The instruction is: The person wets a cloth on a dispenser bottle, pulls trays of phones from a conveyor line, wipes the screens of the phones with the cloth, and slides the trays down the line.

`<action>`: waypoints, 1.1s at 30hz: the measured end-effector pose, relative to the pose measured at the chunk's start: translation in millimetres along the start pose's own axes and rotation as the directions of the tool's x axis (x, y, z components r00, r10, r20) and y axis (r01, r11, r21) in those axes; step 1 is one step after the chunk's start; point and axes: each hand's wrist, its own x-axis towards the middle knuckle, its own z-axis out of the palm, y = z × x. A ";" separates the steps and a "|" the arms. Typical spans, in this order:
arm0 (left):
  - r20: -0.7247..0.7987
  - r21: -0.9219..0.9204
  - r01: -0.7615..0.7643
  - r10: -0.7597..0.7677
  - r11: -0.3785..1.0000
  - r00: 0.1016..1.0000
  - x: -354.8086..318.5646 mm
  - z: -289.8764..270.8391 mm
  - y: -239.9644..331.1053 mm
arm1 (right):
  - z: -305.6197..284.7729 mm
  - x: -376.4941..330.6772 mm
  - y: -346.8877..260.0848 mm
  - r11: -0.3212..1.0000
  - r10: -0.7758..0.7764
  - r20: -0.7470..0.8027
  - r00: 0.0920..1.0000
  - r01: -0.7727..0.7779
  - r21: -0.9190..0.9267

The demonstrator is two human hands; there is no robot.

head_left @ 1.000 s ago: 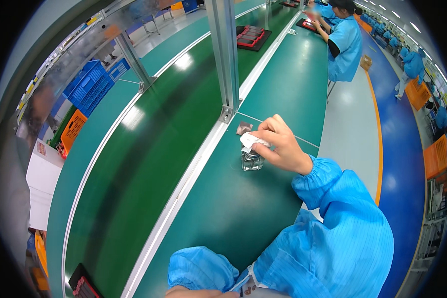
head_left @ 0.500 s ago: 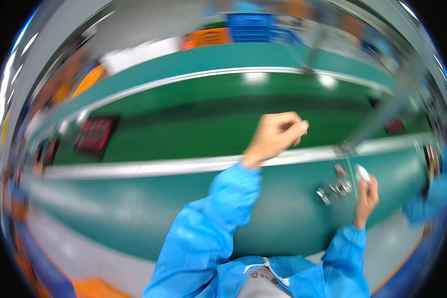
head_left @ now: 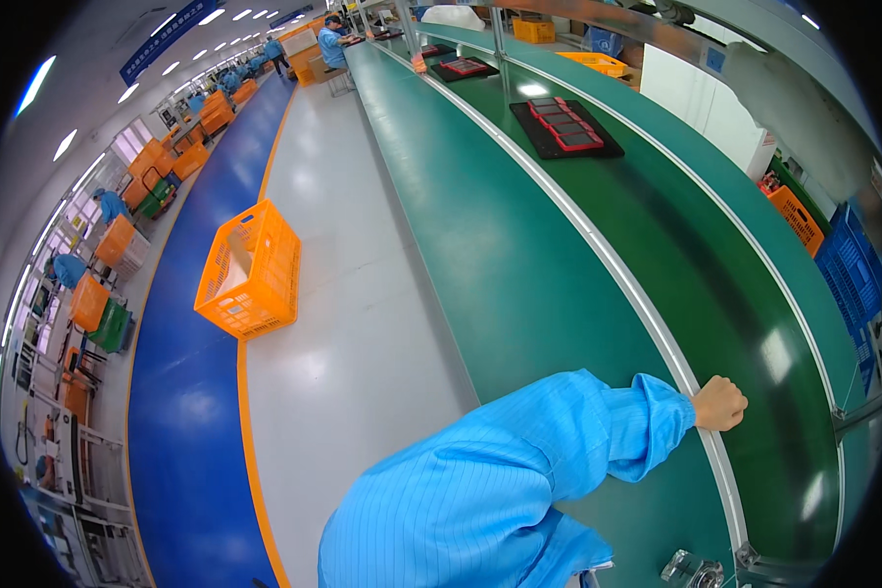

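Observation:
My left hand (head_left: 720, 404) is closed in a fist, over the inner edge of the dark green conveyor belt (head_left: 657, 235) and beside its pale metal rail (head_left: 598, 240). Nothing shows between its fingers. A blue sleeve covers that arm, which reaches across the green worktop (head_left: 519, 294). At the lower edge, a clear, shiny small object (head_left: 691, 568) lies on the worktop; its kind I cannot make out. My right hand is out of the picture.
Farther up the belt sit black mats (head_left: 612, 149) with red-framed dark panels (head_left: 566, 125). An orange crate (head_left: 255, 279) stands on the floor at left. A metal post (head_left: 864, 412) rises at right. A person in blue (head_left: 333, 47) sits at the far end.
My view has swung left along the line, bringing the aisle and crate into sight. The right hand, holding something white earlier, has left the picture. My left hand remains closed.

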 end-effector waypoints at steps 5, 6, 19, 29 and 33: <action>0.195 0.151 -0.058 0.028 0.987 0.980 -5.5 -19.2 -18.9 | 14.2 1.3 -32.9 0.983 0.142 -0.065 0.988 -0.149 -0.110; 0.217 0.173 -0.062 0.023 0.983 0.976 -7.2 -27.1 -25.0 | 18.8 0.5 -41.7 0.970 0.169 -0.013 0.986 -0.168 -0.176; 0.238 0.315 -0.146 0.071 0.938 0.969 34.1 -59.7 -47.6 | 64.0 66.3 2.9 0.721 0.373 0.170 0.912 -0.400 0.566; 0.397 0.214 -0.232 0.133 0.949 0.908 24.2 -47.4 -19.3 | -16.4 158.0 42.2 0.472 0.503 -0.109 0.857 -0.167 0.865; 0.658 0.223 -0.307 0.089 0.925 0.748 37.0 -51.1 -2.6 | -5.6 184.3 51.7 0.471 0.524 -0.073 0.849 -0.217 0.855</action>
